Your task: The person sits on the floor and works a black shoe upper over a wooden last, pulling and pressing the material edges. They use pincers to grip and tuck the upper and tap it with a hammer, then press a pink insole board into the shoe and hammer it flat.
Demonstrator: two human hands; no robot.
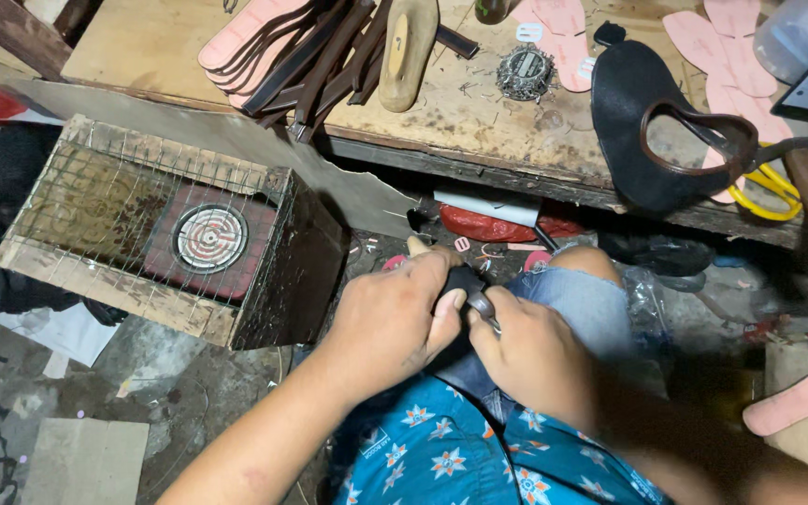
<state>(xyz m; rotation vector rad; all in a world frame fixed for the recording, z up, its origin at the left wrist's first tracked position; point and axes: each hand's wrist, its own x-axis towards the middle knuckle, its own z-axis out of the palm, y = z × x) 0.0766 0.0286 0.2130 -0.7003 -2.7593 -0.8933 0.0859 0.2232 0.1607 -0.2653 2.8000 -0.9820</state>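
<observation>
My left hand [387, 318] is wrapped around a dark shoe piece [461, 279] resting on my knee, with a pale wooden tip [417, 246] poking out beyond the fingers. My right hand [533, 353] grips a small metal tool [484, 308] whose end presses against that dark piece. Both hands meet over my jeans-clad knee [591, 297], above a blue flowered shirt [451, 454]. Most of the held piece is hidden by my fingers.
A wooden box with a wire grid and round heating coil [209, 238] stands to the left. The workbench [479, 112] above holds pink insoles [731, 56], dark straps [310, 56], a wooden shoe last [408, 42], a black shoe upper [647, 112] and yellow scissors [767, 192]. Scraps litter the floor.
</observation>
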